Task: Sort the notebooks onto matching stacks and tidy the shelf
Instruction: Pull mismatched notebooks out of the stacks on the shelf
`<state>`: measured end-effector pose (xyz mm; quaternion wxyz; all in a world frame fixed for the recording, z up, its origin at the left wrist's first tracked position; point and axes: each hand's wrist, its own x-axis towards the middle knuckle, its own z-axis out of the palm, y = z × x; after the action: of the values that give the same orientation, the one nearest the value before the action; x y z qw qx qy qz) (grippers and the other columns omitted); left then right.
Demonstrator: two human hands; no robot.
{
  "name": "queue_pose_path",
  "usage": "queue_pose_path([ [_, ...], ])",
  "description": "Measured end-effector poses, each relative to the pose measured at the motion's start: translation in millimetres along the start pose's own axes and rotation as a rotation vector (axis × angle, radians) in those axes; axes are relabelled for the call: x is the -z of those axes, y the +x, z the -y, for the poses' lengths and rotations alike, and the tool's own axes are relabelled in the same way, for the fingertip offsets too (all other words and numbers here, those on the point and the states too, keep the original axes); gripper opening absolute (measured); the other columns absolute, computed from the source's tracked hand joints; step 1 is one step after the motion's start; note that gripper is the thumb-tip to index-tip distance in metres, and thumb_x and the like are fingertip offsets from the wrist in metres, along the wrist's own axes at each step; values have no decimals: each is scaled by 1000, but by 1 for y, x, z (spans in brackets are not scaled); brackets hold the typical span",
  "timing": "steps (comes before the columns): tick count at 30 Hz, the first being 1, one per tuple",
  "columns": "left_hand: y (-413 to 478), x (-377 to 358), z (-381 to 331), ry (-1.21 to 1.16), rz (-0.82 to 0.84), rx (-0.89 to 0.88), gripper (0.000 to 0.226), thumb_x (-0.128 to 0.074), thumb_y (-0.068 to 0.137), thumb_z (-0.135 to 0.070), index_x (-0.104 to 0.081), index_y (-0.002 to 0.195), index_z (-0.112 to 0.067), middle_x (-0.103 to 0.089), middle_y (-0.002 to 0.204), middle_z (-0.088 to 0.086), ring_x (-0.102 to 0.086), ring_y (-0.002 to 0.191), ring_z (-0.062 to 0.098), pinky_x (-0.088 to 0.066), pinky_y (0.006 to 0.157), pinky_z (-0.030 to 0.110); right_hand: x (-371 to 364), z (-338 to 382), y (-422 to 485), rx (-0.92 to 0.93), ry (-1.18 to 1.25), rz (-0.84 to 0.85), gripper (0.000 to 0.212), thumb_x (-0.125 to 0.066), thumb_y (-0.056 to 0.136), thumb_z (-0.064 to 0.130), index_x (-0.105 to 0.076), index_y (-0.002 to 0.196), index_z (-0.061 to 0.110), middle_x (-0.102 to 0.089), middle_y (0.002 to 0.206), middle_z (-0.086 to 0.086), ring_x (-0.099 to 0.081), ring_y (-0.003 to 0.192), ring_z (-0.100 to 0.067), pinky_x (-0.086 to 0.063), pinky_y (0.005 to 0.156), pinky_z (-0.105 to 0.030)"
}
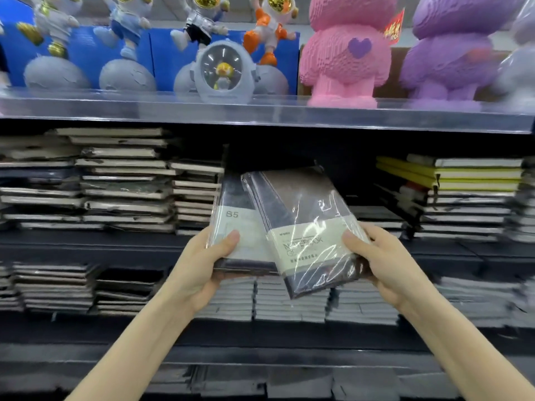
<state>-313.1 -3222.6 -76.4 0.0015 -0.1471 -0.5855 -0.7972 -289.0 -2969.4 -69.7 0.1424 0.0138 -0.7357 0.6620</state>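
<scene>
Bridging left hand (207,257), right hand (376,253): notebooks (301,209)

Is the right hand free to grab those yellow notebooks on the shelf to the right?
Probably not yet. The right hand is busy gripping a wrapped notebook. The path to the yellow notebooks looks open, though another notebook lies on top of them.

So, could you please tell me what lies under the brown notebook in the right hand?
A dark notebook marked B5, gripped by the left hand, lies partly under the brown notebook. Its right side is covered; anything further beneath is hidden.
</scene>
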Motion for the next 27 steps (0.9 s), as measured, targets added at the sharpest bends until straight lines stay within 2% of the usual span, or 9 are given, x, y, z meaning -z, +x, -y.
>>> queue_pose_path([
  [3,-6,9,-3,40,-23,-24,44,-66,74,-25,-62,114,-7,-72,106,12,-71,91,24,-58,62,32,34,-1,-11,23,56,-72,17,-58,92,9,-66,105,15,-75,91,-7,-71,77,-22,-56,57,-29],
  [6,-14,23,-8,106,-28,-59,80,-89,44,-47,-66,111,-10,-72,105,12,-71,92,25,-57,63,29,64,-5,-23,27,83,-147,22,-58,90,4,-68,103,17,-76,89,-5,-72,78,-20,-61,63,-33],
  [7,-17,25,-10,115,-24,-62,78,-90,42,-47,-67,107,-11,-72,104,12,-71,90,24,-57,61,28,74,-6,-26,30,99,-181,21,-58,89,3,-68,101,17,-76,85,-4,-72,75,-19,-60,60,-30],
  [10,-25,11,-14,120,18,-38,48,-78,60,-33,-70,102,-10,-73,100,12,-72,85,22,-56,58,25,99,-9,-30,56,106,-286,21,-57,89,0,-67,96,16,-75,75,0,-70,64,-16,-54,49,-25],
  [14,-19,-31,-8,101,27,66,22,-57,86,-11,-67,105,-5,-74,95,11,-72,82,23,-58,59,29,131,-4,-31,17,179,-365,20,-63,85,6,-68,103,12,-75,76,0,-70,63,-15,-55,51,-24],
  [16,-10,-58,-3,111,31,102,19,-53,91,-7,-66,105,-4,-74,94,11,-72,81,23,-59,60,32,148,1,-33,-24,253,-360,26,-69,77,10,-68,103,8,-75,78,-1,-70,63,-11,-56,54,-19],
  [18,3,-81,4,124,39,97,15,-53,93,-7,-67,99,-6,-74,92,11,-72,75,21,-58,60,36,162,6,-34,-67,277,-363,14,-60,86,6,-66,98,7,-73,68,1,-67,53,-8,-52,48,-16],
  [21,30,-111,17,111,35,108,15,-54,93,-8,-66,103,-5,-74,96,11,-71,85,25,-58,74,43,177,10,-33,-126,254,-378,12,-56,90,4,-67,95,8,-72,64,1,-65,48,-8,-52,46,-17],
  [27,96,-143,42,5,-20,217,24,-54,94,-5,-55,115,6,-66,98,20,-67,84,34,-58,54,40,194,16,-28,-204,290,-333,13,-56,90,8,-68,94,6,-74,73,-4,-70,58,-15,-55,48,-23],
])
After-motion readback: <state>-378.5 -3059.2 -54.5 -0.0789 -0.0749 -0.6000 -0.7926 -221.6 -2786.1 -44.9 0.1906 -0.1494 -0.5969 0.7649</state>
